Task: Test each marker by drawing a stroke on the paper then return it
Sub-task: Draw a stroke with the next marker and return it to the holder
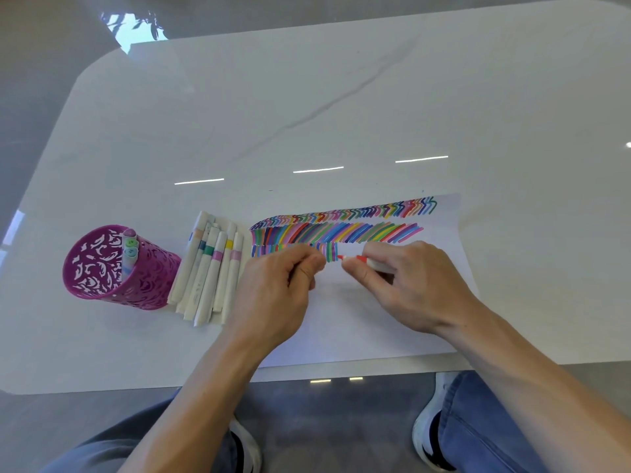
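A white sheet of paper (358, 322) lies near the table's front edge, covered at its top with three rows of coloured strokes (338, 230). My right hand (406, 285) grips a white marker with a red band and red tip (358, 259), its tip pointing left just right of the third row's last stroke. My left hand (276, 288) rests closed on the paper directly left of the tip; whether it holds a cap is hidden. A pile of white markers (211, 271) lies left of the paper. A magenta perforated cup (109, 268) holds a few markers.
The white marble table (307, 114) stretches far beyond the paper. Its front edge runs just below the sheet. My knees and shoes show under the table.
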